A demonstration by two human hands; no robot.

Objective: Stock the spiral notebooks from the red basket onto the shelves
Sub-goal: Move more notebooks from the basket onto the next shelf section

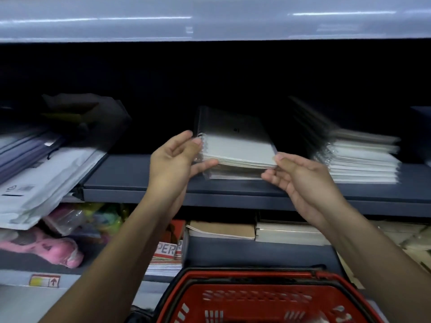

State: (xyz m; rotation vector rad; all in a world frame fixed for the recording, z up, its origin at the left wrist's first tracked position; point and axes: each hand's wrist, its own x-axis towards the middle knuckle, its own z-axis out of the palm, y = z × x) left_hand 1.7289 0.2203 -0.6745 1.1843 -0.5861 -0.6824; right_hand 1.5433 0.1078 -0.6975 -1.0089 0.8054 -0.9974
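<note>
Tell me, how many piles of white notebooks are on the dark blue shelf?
2: one pile in the middle between the hands, another pile to its right. More may hide in the dark behind.

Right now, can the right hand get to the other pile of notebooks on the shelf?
Probably yes. The right hand is at the corner of the middle stack, and only bare shelf shows between it and the right-hand pile.
</note>
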